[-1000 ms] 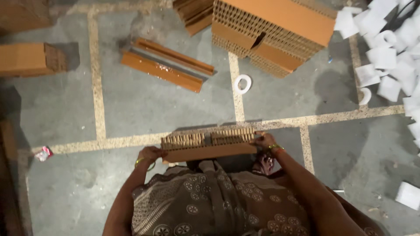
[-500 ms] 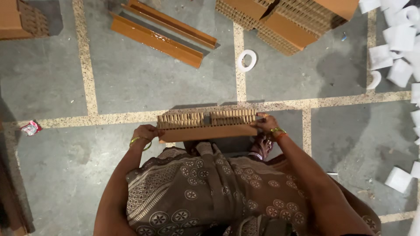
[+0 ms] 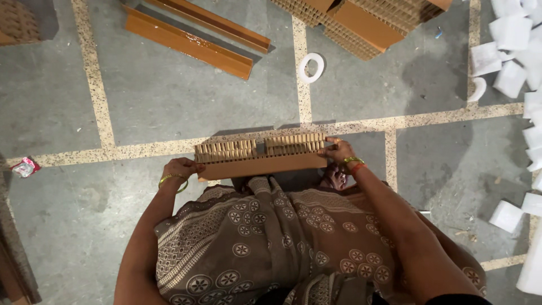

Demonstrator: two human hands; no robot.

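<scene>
We grip the honeycomb cardboard block (image 3: pixel 261 155) between our 2 hands, left hand (image 3: pixel 182 168) and right hand (image 3: pixel 337 150) each curled around an end, keeping it level above the floor (image 3: pixel 141 107).

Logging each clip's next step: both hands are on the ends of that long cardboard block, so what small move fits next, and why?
Probably lift it level and carry it toward the stacked blocks ahead. The left hand and right hand grip opposite ends of the honeycomb cardboard block, held level above the floor.
</scene>
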